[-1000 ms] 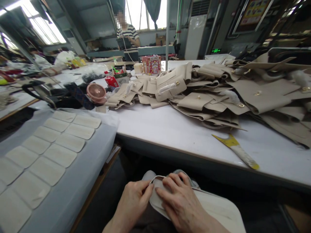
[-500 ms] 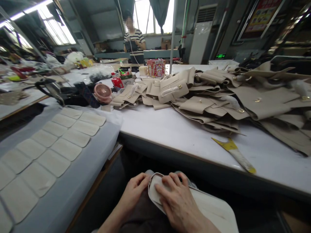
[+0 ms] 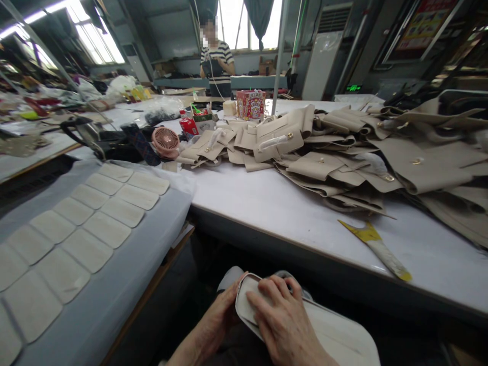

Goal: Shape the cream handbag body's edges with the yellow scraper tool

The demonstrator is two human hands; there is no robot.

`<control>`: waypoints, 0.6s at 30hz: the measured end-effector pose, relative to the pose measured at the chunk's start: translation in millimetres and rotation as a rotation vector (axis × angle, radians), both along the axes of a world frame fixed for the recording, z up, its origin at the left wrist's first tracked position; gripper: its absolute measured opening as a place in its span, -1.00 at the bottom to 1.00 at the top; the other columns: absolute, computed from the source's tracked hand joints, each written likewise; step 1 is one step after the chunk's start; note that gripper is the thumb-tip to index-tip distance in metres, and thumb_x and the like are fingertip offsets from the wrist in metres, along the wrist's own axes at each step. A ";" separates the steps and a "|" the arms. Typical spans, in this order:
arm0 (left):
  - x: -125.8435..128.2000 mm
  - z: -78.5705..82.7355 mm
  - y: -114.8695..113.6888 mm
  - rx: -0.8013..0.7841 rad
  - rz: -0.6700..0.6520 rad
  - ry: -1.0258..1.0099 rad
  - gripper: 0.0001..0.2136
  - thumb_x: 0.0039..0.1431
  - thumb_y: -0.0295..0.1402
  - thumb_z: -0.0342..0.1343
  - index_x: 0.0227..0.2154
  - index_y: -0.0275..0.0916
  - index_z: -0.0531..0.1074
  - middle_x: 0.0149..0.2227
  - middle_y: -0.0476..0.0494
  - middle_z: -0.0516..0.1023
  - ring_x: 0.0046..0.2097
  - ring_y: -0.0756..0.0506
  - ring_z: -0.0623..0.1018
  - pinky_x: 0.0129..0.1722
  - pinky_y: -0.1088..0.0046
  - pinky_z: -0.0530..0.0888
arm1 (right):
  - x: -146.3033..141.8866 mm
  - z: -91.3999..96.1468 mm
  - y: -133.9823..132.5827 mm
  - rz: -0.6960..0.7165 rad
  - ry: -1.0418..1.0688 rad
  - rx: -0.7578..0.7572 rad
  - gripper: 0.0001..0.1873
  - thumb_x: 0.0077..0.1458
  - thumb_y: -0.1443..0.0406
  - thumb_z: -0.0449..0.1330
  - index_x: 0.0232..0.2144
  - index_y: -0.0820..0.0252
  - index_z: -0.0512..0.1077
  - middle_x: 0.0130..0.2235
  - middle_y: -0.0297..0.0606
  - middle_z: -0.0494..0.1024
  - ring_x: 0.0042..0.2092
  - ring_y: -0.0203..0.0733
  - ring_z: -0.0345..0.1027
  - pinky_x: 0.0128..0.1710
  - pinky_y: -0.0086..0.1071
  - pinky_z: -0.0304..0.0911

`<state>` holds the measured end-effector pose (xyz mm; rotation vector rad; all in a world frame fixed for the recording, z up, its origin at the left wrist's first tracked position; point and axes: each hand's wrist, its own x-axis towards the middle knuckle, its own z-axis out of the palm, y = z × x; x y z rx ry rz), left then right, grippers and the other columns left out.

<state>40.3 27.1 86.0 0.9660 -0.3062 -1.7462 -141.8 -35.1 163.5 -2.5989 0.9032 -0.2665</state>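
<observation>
A pale cream leather piece (image 3: 335, 338) with a rounded end lies on my lap, below the table's front edge. My right hand (image 3: 284, 320) rests flat on its rounded end, fingers stretched and pressing down. My left hand (image 3: 219, 317) sits at the piece's left edge, fingers curled under and around that edge, gripping it. The underside of the piece and my left fingertips are hidden.
A white table (image 3: 274, 203) carries a heap of beige leather bag parts (image 3: 343, 152), a yellow-tipped scraper tool (image 3: 375, 244), a pink fan (image 3: 165, 141) and a red box (image 3: 250, 104). Several cream cut pieces (image 3: 87, 223) lie in rows on a grey sheet at left. A person in stripes (image 3: 217, 61) stands behind.
My left hand has slid from on top of the piece's edge to under and around it. The view has shifted slightly; my right hand stays pressed on the rounded end.
</observation>
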 end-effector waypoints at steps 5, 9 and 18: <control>-2.6 3.0 -1.6 0.026 0.069 0.006 -0.49 0.21 -0.07 0.26 0.13 -0.23 0.46 0.14 -0.26 0.53 0.29 -0.38 0.34 0.32 0.04 0.21 | 2.2 -14.4 6.1 -0.104 -0.076 -0.240 -0.63 0.28 0.21 0.14 0.12 -0.19 0.36 0.10 -0.39 0.54 0.14 -0.01 0.24 0.14 -0.06 -0.20; -3.6 1.4 0.6 0.001 0.086 0.081 -0.55 0.24 -0.13 0.25 0.13 -0.20 0.48 0.17 -0.20 0.52 0.33 -0.32 0.32 0.39 0.10 0.14 | 4.3 -20.4 8.9 -0.141 -0.062 -0.254 -0.61 0.28 0.21 0.15 0.13 -0.23 0.36 0.11 -0.41 0.54 0.16 -0.01 0.23 0.13 -0.07 -0.17; -3.2 -34.9 -2.0 -0.055 0.078 0.333 -0.60 0.21 -0.20 0.26 0.09 -0.15 0.53 0.20 -0.14 0.49 0.39 -0.26 0.23 0.46 0.17 -0.02 | 4.3 -19.2 8.3 -0.116 -0.084 -0.262 -0.63 0.24 0.20 0.20 0.09 -0.20 0.40 0.08 -0.45 0.54 0.13 -0.04 0.22 0.14 -0.13 -0.15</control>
